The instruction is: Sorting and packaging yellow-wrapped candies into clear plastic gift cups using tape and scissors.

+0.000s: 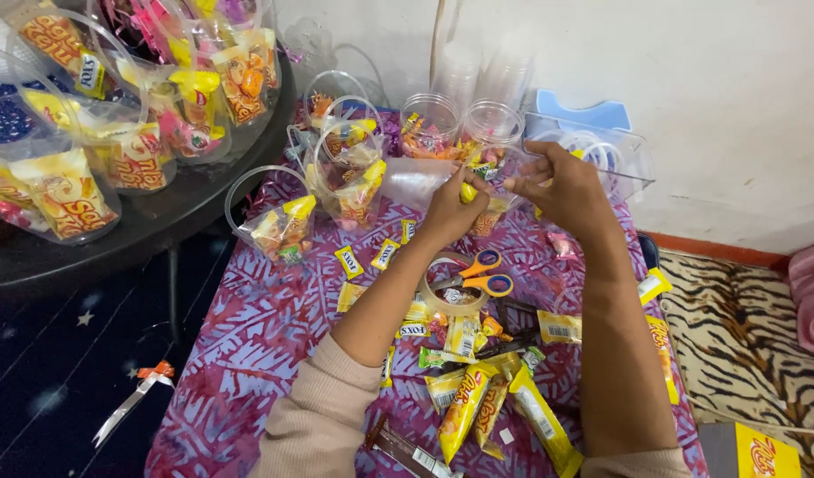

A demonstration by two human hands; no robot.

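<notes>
Yellow candy (468, 192), small wrapped piece, sits pinched in left hand (448, 208) fingertips, held up over far end of purple patterned cloth (247, 345), right in front of a clear plastic cup (429, 127) w/ sweets inside.

Left to right: dark round table (150, 221) at far left carries filled clear cups w/ handles (66, 190), yellow snack packs inside. Below it on dark floor, an orange-and-white ribbon scrap (146, 385). On cloth next, a handled cup w/ packs (278, 221), then a taller filled one (349, 181). Small yellow sweets (349, 262) lie loose nr the left forearm. Tape roll (451, 288) and orange-handled scissors (478, 274) lie touching, between the two forearms. Nearer the camera, long yellow wafer packs (464, 407) in a loose heap.

Left hand: fingers curled shut on the candy, thumb side up. Right hand (557, 181): just beside it, fingers bent and partly closed, tips pointing toward the candy; can't tell if it grips anything. Behind right hand, second clear cup (495, 124) and a blue plastic piece (584, 115) vs white wall. Far right: tiger-stripe rug (743, 327), yellow box (761, 451) at bottom corner.
</notes>
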